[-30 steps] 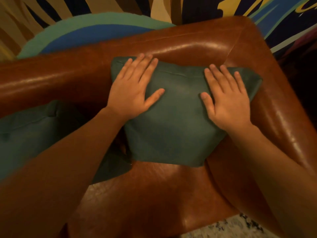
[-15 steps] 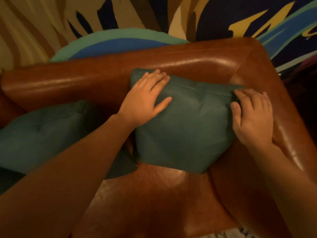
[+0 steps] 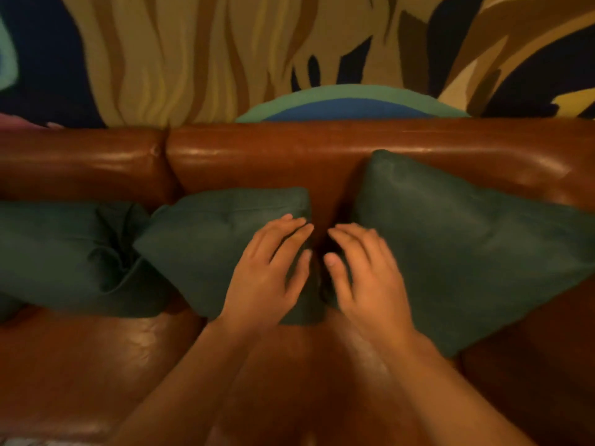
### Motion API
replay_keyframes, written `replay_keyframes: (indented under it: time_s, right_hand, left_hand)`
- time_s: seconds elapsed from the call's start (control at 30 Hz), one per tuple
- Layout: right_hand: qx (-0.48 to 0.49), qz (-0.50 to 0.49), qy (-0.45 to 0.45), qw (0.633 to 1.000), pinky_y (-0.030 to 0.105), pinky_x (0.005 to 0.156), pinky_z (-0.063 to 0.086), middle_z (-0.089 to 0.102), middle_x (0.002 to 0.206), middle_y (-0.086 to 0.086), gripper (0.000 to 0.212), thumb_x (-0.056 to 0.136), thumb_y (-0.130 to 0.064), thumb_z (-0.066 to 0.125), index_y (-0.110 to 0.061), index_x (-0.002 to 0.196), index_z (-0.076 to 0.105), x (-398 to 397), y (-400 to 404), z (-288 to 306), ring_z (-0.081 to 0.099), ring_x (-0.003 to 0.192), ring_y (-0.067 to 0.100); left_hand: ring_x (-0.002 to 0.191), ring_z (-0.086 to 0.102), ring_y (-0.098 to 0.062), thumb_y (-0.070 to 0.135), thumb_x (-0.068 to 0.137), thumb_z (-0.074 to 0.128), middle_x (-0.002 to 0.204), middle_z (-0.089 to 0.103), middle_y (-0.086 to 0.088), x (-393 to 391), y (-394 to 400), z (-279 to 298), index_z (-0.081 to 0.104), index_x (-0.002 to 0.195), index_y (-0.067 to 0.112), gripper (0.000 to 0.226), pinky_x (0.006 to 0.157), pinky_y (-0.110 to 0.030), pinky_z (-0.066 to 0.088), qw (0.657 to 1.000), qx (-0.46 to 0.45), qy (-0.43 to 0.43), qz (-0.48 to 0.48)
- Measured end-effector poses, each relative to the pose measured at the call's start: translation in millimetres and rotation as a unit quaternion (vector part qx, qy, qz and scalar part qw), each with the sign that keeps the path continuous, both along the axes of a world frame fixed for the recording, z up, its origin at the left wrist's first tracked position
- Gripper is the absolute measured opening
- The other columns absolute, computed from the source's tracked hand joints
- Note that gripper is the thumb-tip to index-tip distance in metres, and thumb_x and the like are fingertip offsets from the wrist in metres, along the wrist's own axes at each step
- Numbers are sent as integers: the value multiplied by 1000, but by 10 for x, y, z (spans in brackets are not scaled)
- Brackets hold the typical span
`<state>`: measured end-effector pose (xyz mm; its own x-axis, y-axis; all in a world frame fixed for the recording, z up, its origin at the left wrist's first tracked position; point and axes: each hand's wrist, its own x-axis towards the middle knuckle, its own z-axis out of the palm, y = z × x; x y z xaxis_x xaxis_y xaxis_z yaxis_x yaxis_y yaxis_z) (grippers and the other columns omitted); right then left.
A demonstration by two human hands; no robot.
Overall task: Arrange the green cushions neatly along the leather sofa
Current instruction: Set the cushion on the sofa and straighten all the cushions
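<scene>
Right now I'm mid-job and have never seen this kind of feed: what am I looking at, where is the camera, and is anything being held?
There is no machine here. A person wears one wide-angle camera on the head, looking forward and down, so the two bare arms coming in from the bottom are their own.

The brown surface is a leather sofa, seen from above its seat. Three green cushions lean against its back: the left cushion, the middle cushion and the right cushion.

The left hand rests on the middle cushion's right edge. The right hand rests on the right cushion's left edge. Fingers look relaxed, and nothing is gripped as far as the blurred picture shows. A patterned wall stands behind.
</scene>
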<state>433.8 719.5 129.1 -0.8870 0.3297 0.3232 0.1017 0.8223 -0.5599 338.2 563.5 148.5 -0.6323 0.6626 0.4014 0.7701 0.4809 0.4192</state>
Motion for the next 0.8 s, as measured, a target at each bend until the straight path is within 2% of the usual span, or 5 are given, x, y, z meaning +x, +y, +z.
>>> replay_keyframes:
  time_s: [0.2,0.33,0.5,0.67,0.8]
  right_hand:
    - [18,81,-32,996,42,122,29,43,158,5,48,105,-28,45,-8,148,49,-293,-1300,-111,32,151,19]
    - [101,45,-86,990,46,127,9,16,169,7,60,104,-44,42,-21,159,31,-633,-1765,-287,7,157,24]
    - [194,-81,-105,972,53,123,6,12,169,10,71,98,-69,39,-35,159,28,-1126,-1730,-626,8,157,28]
    - [245,-145,-131,950,50,124,4,9,170,7,70,100,-71,31,-38,160,18,-1551,-1495,-963,5,157,26]
    - [242,-136,-151,949,52,124,1,3,171,8,70,101,-69,24,-37,162,10,-1737,-1271,-1171,0,157,28]
  left_hand:
    - [133,52,-21,15,98,58,134,60,-5,-25,-1161,0,65,131,6,34,112,-37,41,993,10,-48,111]
    - [137,49,-20,15,97,58,138,58,-5,-97,-1730,-164,62,134,6,38,115,-36,38,986,14,-77,147]
    - [144,40,-21,18,98,59,148,50,-5,-411,-2015,-440,54,143,7,46,119,-40,34,987,13,-100,127]
    - [151,29,-19,22,101,58,158,39,-5,-718,-1993,-595,47,149,9,51,123,-36,27,993,-2,-84,87]
    - [154,22,-22,25,102,57,164,29,-8,-846,-1920,-695,41,153,9,56,122,-46,27,992,11,-87,86]
